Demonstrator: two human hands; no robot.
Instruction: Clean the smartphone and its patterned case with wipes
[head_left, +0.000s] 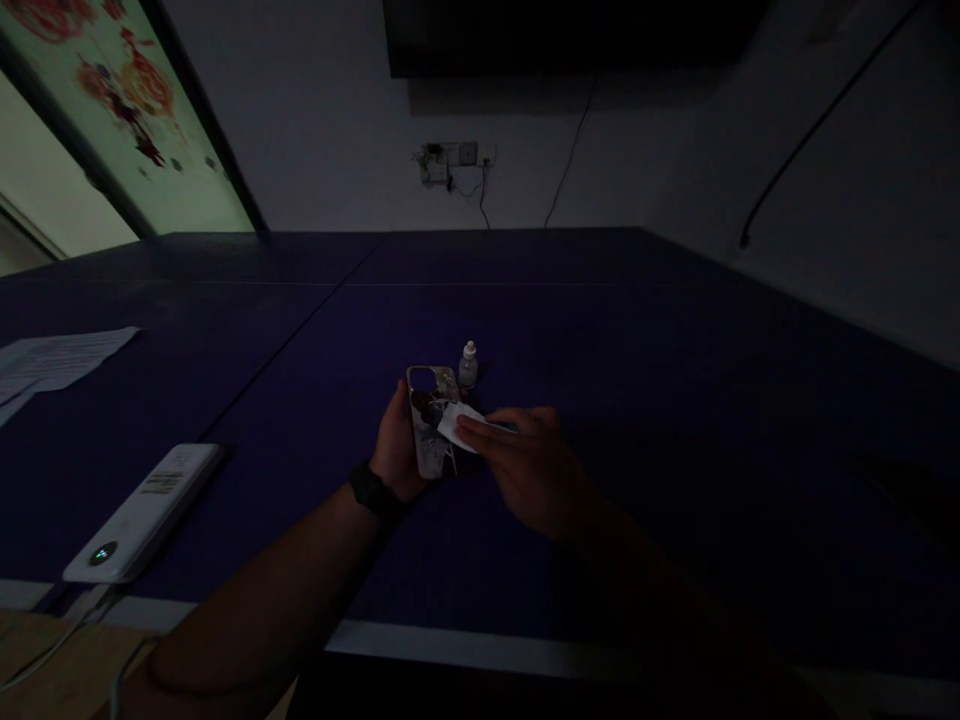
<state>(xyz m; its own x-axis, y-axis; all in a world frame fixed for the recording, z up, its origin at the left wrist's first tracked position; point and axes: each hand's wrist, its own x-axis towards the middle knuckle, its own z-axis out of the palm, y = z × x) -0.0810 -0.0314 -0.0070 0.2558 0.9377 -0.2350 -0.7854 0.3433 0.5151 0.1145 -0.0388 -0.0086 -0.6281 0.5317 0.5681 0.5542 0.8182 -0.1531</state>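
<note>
Head view shows a darkly patterned phone case (426,422).

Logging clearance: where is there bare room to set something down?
Purple tabletop: bare behind the small white-capped bottle, and between the white oblong power bank and black wristband. Crowded: bottle, patterned rectangular phone case, white wipe. Near right: too dark to tell.

A single head-worn camera looks from above the near edge of the dark purple, pale-bordered tabletop (637,330), facing forward and down across it. It is near enough that the person's bare left hand (397,445) and bare right hand (536,465) fall around mid-frame, yet its wide view reaches the tabletop's far edge, far right corner and the pale wall (315,120) beyond, cutting off a black rectangular screen (570,35) at the top.
</note>
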